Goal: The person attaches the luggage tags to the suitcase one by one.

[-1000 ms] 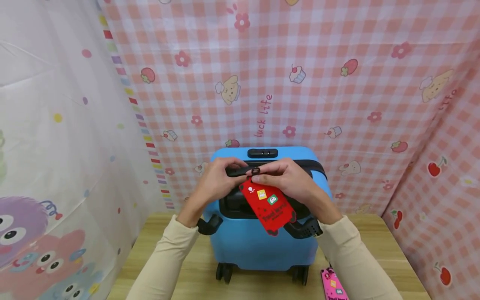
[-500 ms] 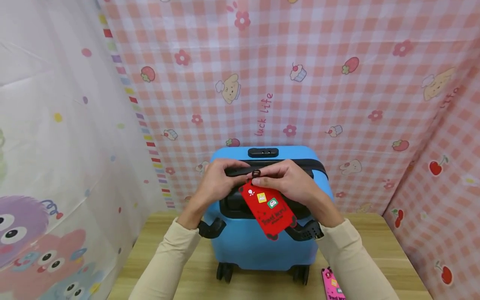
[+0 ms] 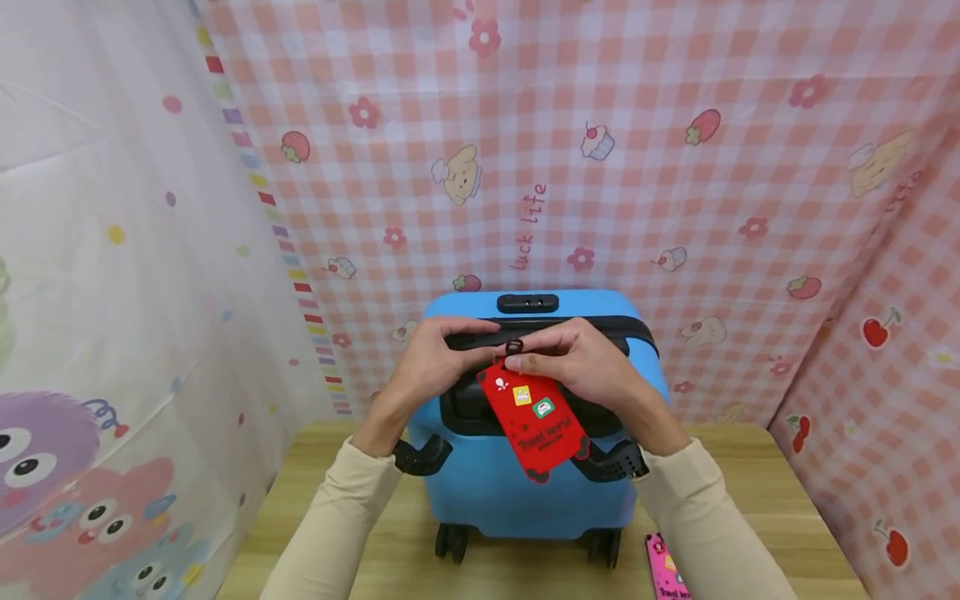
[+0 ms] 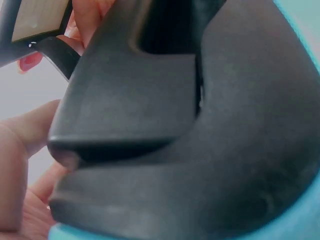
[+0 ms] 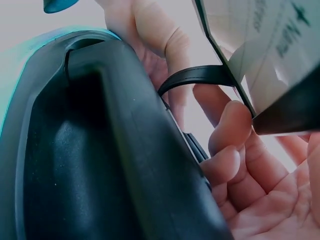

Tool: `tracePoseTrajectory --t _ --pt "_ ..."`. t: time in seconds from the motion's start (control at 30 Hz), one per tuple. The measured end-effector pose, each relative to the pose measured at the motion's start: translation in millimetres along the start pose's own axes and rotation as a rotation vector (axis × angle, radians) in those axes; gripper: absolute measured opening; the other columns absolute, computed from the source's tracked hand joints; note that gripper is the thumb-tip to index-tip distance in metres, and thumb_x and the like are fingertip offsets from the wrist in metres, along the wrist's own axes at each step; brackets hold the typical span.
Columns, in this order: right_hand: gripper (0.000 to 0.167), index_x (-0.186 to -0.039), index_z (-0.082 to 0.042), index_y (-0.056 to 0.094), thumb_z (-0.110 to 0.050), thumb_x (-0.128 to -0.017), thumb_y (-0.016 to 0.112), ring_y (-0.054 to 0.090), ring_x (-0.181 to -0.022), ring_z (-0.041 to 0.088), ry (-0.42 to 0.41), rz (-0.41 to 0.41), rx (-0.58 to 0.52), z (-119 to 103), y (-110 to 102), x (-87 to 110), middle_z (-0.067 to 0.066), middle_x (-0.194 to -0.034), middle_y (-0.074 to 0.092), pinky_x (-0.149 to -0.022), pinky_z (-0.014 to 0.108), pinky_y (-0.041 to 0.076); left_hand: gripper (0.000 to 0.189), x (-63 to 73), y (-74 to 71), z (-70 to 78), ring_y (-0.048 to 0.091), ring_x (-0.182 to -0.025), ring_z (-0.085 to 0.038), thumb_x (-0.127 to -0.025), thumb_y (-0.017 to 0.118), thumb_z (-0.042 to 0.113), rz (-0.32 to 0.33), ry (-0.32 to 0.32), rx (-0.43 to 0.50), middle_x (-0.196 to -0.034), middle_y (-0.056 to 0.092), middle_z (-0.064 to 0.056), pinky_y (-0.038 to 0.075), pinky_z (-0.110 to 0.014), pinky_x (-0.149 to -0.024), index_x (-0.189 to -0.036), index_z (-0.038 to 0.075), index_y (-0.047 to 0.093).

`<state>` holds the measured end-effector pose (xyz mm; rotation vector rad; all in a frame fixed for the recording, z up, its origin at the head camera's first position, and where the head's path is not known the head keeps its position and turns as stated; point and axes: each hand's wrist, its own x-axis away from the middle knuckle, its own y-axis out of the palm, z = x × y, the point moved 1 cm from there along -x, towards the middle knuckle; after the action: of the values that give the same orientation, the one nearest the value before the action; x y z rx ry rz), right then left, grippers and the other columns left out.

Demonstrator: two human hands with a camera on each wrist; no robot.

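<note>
A light blue suitcase (image 3: pixel 525 500) has a black carry handle (image 3: pixel 468 342) across its upper face. My left hand (image 3: pixel 433 358) grips this handle at its left part, index finger above and thumb below. My right hand (image 3: pixel 581 362) pinches the top of a red luggage tag (image 3: pixel 536 425), which hangs tilted in front of the handle recess. A small black strap loop (image 3: pixel 513 345) stands up by the right fingertips. In the right wrist view, the black strap (image 5: pixel 200 75) curves from the tag's clear window side (image 5: pixel 275 55) towards the back of the handle.
A pink luggage tag (image 3: pixel 666 571) lies on the wooden table (image 3: pixel 735 500), partly behind the right sleeve. Black wheels (image 3: pixel 452 542) show under the suitcase, and a black combination lock (image 3: pixel 527 303) sits on its upper edge. A checked curtain (image 3: pixel 637 192) hangs behind.
The red tag has swung slightly, its lower end now a little further left. Both hands stay almost where they were, and the view has shifted a little.
</note>
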<state>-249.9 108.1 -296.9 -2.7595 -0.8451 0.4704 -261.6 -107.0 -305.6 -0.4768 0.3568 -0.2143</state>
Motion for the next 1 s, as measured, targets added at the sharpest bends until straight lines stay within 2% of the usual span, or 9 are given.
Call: tracePoseTrajectory --t 0.07,0.17,0.33,0.47,0.63,0.8,0.87,1.0 --pt "0.024 -0.114 0.0 0.073 -0.011 -0.094 0.067 0.068 -0.075 0.02 -0.002 0.008 0.005 -1 -2 1.1 0.011 -0.095 0.074 -0.068 0.037 0.06 0.031 -0.3 -0.3 1.0 0.06 -0.113 -0.019 -0.087 0.077 0.022 0.004 0.013 0.022 -0.124 0.068 -0.003 0.051 -0.038 -0.096 -0.116 0.013 0.075" --pt "0.025 -0.116 0.0 0.073 -0.012 -0.094 0.068 0.068 -0.079 0.021 -0.009 0.002 0.004 -1 -2 1.8 0.011 -0.1 0.074 -0.071 0.037 0.06 0.029 -0.1 -0.4 1.5 0.059 -0.114 -0.02 -0.088 0.076 0.02 0.02 0.031 0.038 -0.123 0.068 -0.005 0.049 -0.04 -0.099 -0.115 0.012 0.075" --pt "0.027 -0.117 0.0 0.072 -0.012 -0.094 0.068 0.069 -0.09 0.021 -0.035 -0.014 -0.011 -1 1 0.6 0.014 -0.112 0.073 -0.078 0.037 0.059 0.025 2.0 -1.0 1.3 0.057 -0.115 -0.021 -0.09 0.072 0.017 0.05 0.011 0.054 -0.122 0.068 -0.006 0.051 -0.04 -0.097 -0.115 0.011 0.075" --pt "0.026 -0.117 0.001 0.072 -0.011 -0.094 0.067 0.069 -0.091 0.021 -0.042 -0.018 -0.01 1 3 0.4 0.015 -0.112 0.073 -0.079 0.038 0.059 0.028 2.7 -2.4 1.9 0.06 -0.115 -0.022 -0.093 0.069 0.016 0.047 -0.014 0.067 -0.123 0.068 -0.007 0.051 -0.039 -0.098 -0.12 0.009 0.072" --pt "0.025 -0.117 -0.002 0.073 -0.01 -0.094 0.067 0.068 -0.089 0.022 -0.076 -0.019 0.066 1 5 2.3 0.011 -0.109 0.073 -0.078 0.037 0.059 0.034 2.8 -4.1 6.0 0.065 -0.114 -0.023 -0.095 0.066 0.015 0.051 -0.034 0.055 -0.125 0.068 -0.008 0.048 -0.041 -0.103 -0.128 0.007 0.067" --pt "0.024 -0.116 -0.004 0.074 -0.01 -0.093 0.068 0.066 -0.084 0.023 -0.09 0.013 0.112 1 7 4.4 0.009 -0.106 0.073 -0.075 0.036 0.058 0.036 1.4 -1.7 9.7 0.064 -0.117 -0.025 -0.094 0.068 0.017 0.063 -0.024 0.034 -0.132 0.064 -0.007 0.051 -0.043 -0.099 -0.129 0.009 0.067" --pt "0.025 -0.117 -0.004 0.074 -0.01 -0.093 0.068 0.066 -0.083 0.023 -0.083 0.027 0.118 0 8 4.9 0.009 -0.105 0.073 -0.075 0.036 0.059 0.034 0.6 -0.2 9.8 0.066 -0.115 -0.024 -0.093 0.069 0.016 0.085 -0.036 0.052 -0.129 0.065 -0.007 0.053 -0.042 -0.097 -0.127 0.009 0.068" --pt "0.026 -0.118 -0.005 0.073 -0.012 -0.093 0.069 0.068 -0.083 0.023 -0.057 0.073 0.122 1 10 6.4 0.01 -0.105 0.074 -0.076 0.037 0.06 0.027 -1.6 2.2 9.1 0.071 -0.101 -0.022 -0.092 0.071 0.014 0.149 -0.067 0.118 -0.114 0.072 -0.009 0.057 -0.039 -0.089 -0.118 0.009 0.073"
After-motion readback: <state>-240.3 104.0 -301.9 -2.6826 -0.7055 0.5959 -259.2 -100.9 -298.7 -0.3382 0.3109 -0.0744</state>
